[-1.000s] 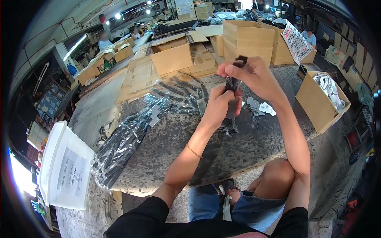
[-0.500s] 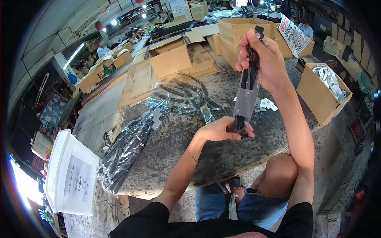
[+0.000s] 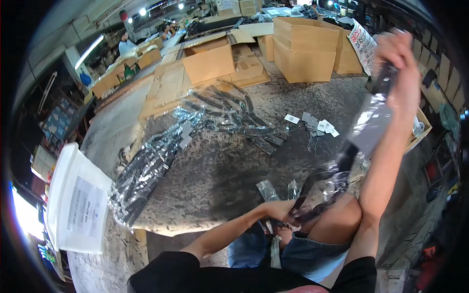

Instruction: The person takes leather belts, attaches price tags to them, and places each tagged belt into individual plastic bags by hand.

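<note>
At the left stands the white bin (image 3: 61, 219), and against it lies a shiny wrapped bundle (image 3: 146, 183) of dark lengths, slanting away up the table (image 3: 200, 195). Beyond the bundle's far end, loose strips (image 3: 227, 110) fan out, with an open box (image 3: 207, 66) behind them. Next comes the left hand (image 3: 278, 210), low at the near edge of the table and over the lap, just beside some crumpled film (image 3: 266, 190). It meets the lower end of the held strip (image 3: 369, 122); whether its fingers grip there I cannot tell (the glossy wrap and blur cover them). Farther up the table lie small tags (image 3: 315, 124), well apart from both hands. The strip hangs between the hands, to the right of the left one, its long axis running steeply up and rightward, its lower part bent toward the left hand. The right hand (image 3: 398, 58), raised high, is clenched around the upper end. Beyond that forearm, partly hidden, is a box (image 3: 422, 134).
</note>
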A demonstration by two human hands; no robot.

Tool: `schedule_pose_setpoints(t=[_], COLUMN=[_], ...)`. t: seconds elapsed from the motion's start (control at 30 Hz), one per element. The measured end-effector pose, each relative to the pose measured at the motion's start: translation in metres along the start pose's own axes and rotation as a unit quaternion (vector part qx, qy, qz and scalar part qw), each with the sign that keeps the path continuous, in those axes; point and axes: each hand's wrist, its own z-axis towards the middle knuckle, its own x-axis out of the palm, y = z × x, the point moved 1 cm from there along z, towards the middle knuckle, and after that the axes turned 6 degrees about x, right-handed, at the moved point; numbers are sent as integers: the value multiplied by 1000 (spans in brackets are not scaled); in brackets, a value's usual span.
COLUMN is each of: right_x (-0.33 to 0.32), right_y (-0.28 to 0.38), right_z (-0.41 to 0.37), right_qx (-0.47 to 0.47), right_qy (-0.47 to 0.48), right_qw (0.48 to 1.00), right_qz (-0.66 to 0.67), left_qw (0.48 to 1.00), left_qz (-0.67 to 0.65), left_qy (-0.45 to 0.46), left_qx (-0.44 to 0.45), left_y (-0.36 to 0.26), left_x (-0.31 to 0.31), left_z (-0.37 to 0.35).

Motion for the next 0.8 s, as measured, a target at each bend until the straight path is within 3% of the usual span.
schedule_pose_setpoints(t=[0.03, 0.13, 0.2, 0.27, 0.3, 0.33, 0.4, 0.43, 0.47, 0.5, 0.53, 0.57, 0.63, 0.67, 0.73, 0.8], right_x=[-2, -36, -83, -128, -125, -140, -149, -171, -168, -174, -173, -172, -170, -161, -164, -191], right_y=[15, 59, 101, 122, 103, 91, 40, 26, -9, -36, -61, -85, -139, -169, -227, -300], right_z=[-4, -12, -10, 1, 7, 16, 26, 30, 29, 28, 28, 29, 36, 42, 60, 87], right_qx=[-19, -115, -65, -58, -29, 32, 78, 209, 278, 348, 406, 459, 516, 507, 493, 459], right_qy=[-20, -74, -83, -70, -93, -38, -263, -163, -193, -212, -189, -165, -104, -89, -65, -78], right_qw=[1000, 991, 991, 988, 986, 977, 857, 831, 820, 748, 726, 701, 692, 717, 766, 809], right_qz=[-9, -15, -85, -121, -133, -207, -436, -488, -462, -524, -523, -519, -494, -470, -408, -359], left_qw=[999, 997, 995, 990, 991, 988, 975, 970, 963, 944, 921, 911, 869, 838, 809, 770], left_qz=[-41, -24, -42, 65, 47, 30, 104, 72, 43, 77, 112, 126, 135, 127, 211, 231], left_qy=[-9, -73, -85, -119, -104, -89, -119, -140, -157, -175, -190, -243, -342, -389, -367, -399], left_qx=[-35, 24, 32, -29, -75, -119, -154, -184, -214, -268, -321, -309, -331, -362, -407, -441], left_y=[0, 61, 42, 16, 23, 31, 18, 24, 28, 10, -14, -23, -56, -76, -84, -130], left_x=[13, 40, 43, 37, 31, 24, 17, 20, 21, 19, 18, 18, 17, 13, -13, -41], left_z=[-6, -23, -46, -82, -104, -126, -175, -204, -234, -260, -286, -318, -371, -394, -471, -509])
